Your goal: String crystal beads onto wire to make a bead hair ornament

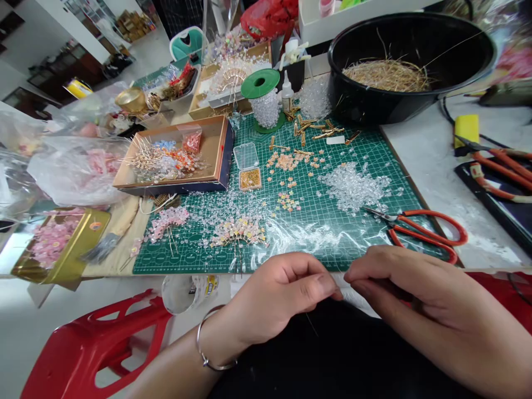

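Note:
Just in front of the table edge, my left hand (297, 288) is closed, thumb pressed against the bent forefinger. A hair-thin wire (311, 324) shows below its fingers against the dark clothing. My right hand (409, 293) is also closed in a pinch, its fingertips a small gap away from the left ones; what it grips is too fine to make out. Beyond my left hand, a beaded hair comb (239, 233) with yellow and pink flowers lies on the green cutting mat (291, 244). Red-handled pliers (424, 224) rest beyond my right hand.
Clear beads (355, 185), peach flower beads (286, 160) and a box of gold beads (250, 179) are on the mat. Behind stand a bead spool (266, 105), a box of beaded sprigs (174, 155) and a black basin (374, 100). A red stool (83, 349) is at lower left.

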The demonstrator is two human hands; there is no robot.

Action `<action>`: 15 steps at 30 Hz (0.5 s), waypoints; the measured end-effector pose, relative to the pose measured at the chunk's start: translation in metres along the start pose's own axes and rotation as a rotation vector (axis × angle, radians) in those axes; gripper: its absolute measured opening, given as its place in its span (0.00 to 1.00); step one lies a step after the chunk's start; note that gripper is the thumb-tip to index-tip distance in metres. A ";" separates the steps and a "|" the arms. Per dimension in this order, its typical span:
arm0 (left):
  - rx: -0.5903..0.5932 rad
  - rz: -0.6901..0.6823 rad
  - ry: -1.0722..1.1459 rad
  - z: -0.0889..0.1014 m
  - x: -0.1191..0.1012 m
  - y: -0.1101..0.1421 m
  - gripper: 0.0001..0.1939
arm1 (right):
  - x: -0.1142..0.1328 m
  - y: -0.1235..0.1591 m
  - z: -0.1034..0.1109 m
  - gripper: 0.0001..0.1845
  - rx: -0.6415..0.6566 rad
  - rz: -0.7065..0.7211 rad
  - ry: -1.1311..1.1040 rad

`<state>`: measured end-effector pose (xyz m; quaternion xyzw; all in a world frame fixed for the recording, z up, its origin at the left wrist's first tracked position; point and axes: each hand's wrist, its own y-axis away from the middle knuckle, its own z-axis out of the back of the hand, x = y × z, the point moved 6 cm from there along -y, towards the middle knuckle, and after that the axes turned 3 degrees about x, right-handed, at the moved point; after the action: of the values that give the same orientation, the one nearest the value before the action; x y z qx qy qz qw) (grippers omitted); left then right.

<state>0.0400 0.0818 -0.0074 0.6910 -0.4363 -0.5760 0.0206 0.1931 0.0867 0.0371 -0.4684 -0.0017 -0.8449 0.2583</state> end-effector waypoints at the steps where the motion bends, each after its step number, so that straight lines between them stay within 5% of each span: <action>1: 0.004 0.010 0.023 -0.001 0.001 -0.001 0.12 | 0.001 0.000 0.000 0.08 -0.003 0.005 0.009; 11: -0.012 0.042 0.252 -0.006 0.008 -0.008 0.14 | -0.002 0.007 -0.013 0.08 0.065 0.070 0.013; 15: -0.114 -0.036 0.275 0.001 0.006 -0.008 0.13 | -0.009 0.018 0.005 0.11 -0.103 -0.005 0.164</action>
<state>0.0441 0.0832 -0.0168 0.7687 -0.3836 -0.5001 0.1089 0.2089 0.0766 0.0287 -0.4102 0.0617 -0.8801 0.2309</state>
